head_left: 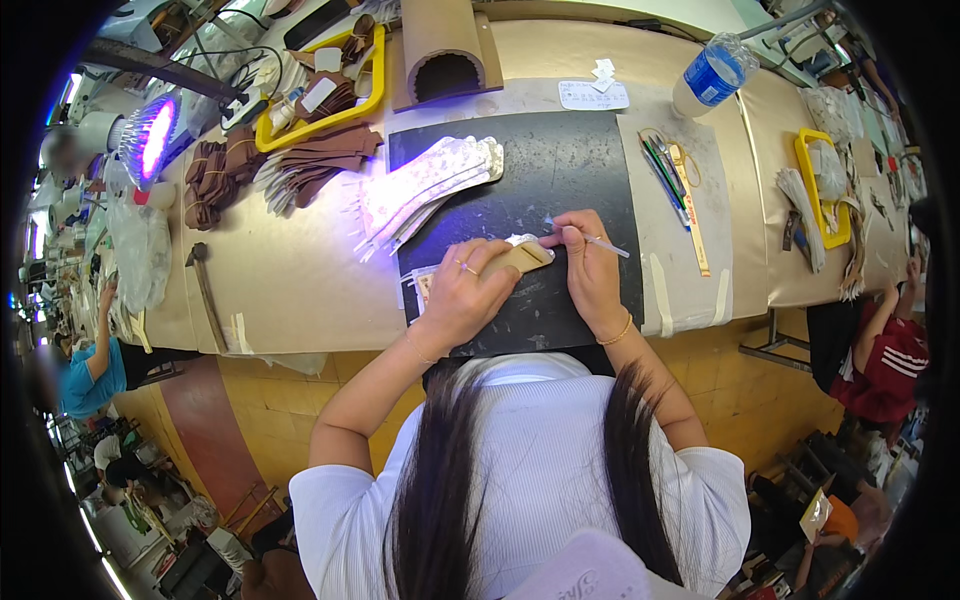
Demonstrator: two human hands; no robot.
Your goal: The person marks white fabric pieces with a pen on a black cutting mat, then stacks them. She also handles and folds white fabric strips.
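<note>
My left hand (465, 287) is closed round a tan, block-like piece (527, 261) with a pale end, steadying it over the black mat (560, 150). In my right hand (592, 275) is a thin translucent stick-like tool (606, 245), pinched between thumb and fingers. Its tip is near a small white crumpled bit (520, 240) at the far edge of the tan piece; whether they touch I cannot tell. Partly under my left hand lies a small patterned piece (424, 284). Beyond it, a fanned stack of whitish patterned strips (440, 185) rests across the mat's left edge.
A lit violet lamp (152, 142) stands left, near brown strap bundles (215, 178) and a yellow tray (372, 92). A hammer (206, 295) lies front left. Right are pens (668, 180), a yellow cutter-like tool (696, 225) and a water bottle (712, 78). Co-workers sit at both sides.
</note>
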